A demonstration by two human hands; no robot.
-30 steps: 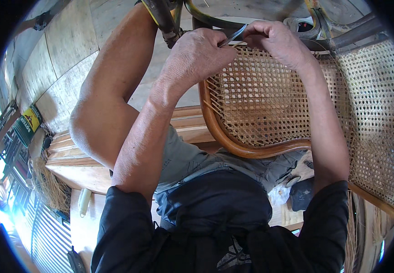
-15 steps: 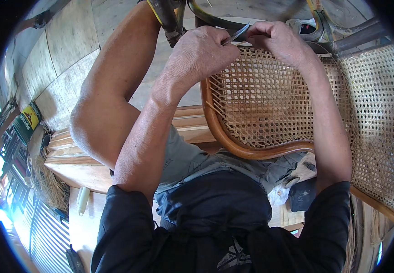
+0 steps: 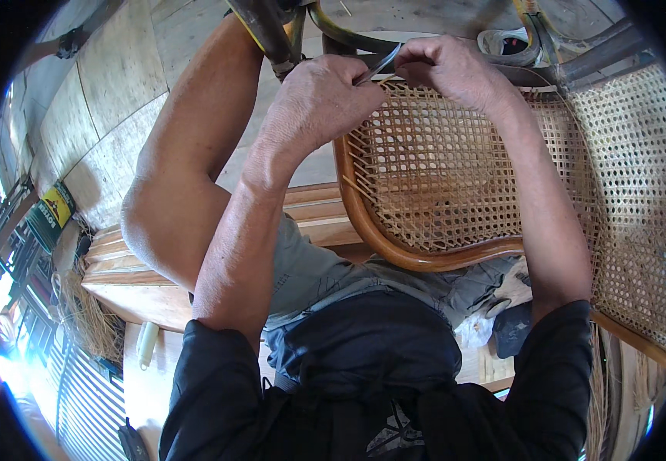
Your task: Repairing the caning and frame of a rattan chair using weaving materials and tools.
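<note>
A chair with a woven cane seat (image 3: 440, 177) and a brown wooden rim (image 3: 402, 250) lies across my lap. At the seat's far edge my left hand (image 3: 321, 100) is closed round a thin, pointed metal tool (image 3: 383, 63); its handle is hidden in the fist. My right hand (image 3: 452, 73) pinches at the tool's tip, fingers bent. What it grips is too small to make out, perhaps a cane strand. Short loose cane ends (image 3: 360, 184) stick out along the seat's left rim.
The woven cane backrest (image 3: 636, 192) rises at the right. Dark curved chair legs (image 3: 271, 31) cross the far side. A wooden bench (image 3: 321, 211) is under me. At left are a green can (image 3: 50, 213), a bundle of loose fibres (image 3: 87, 307) and a pale bottle (image 3: 147, 344).
Both hands and the tool have shifted a little to the left along the seat's far edge. The grips look the same, and the whole view has moved slightly.
</note>
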